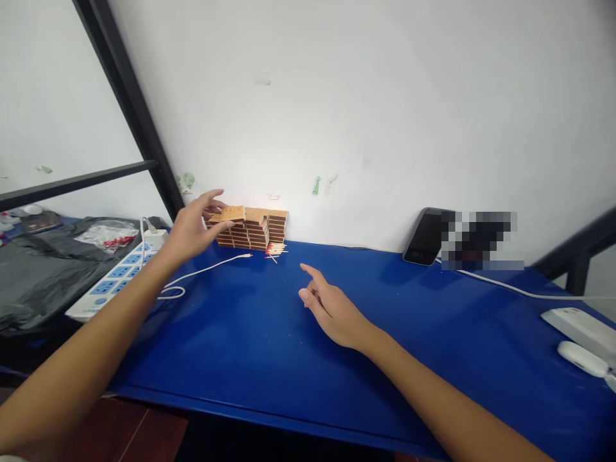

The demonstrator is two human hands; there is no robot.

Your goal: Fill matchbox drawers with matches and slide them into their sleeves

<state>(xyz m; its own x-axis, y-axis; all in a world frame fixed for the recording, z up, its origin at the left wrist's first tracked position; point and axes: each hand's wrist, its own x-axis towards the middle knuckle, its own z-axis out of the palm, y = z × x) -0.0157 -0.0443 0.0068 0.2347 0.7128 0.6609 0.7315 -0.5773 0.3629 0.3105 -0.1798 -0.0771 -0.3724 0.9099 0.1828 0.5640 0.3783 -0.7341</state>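
Observation:
At the back left of the blue table, matchboxes are piled in a stack [248,237] against the wall. My left hand [192,226] reaches to its top, thumb at the near side and fingers behind, gripping one slightly tilted matchbox [234,213]. Whether that box rests on the pile or is just above it, I cannot tell. Loose matches [276,249] with red heads lie at the stack's right foot. My right hand [337,313] hovers over the middle of the table, index finger stretched out, thumb apart, holding nothing.
A power strip [118,279] and a white cable [206,264] lie left on the blue table [269,359]. A dark phone-like device [428,236] leans on the wall at right. White devices [582,358] sit at the right edge. A black frame [120,83] rises at left.

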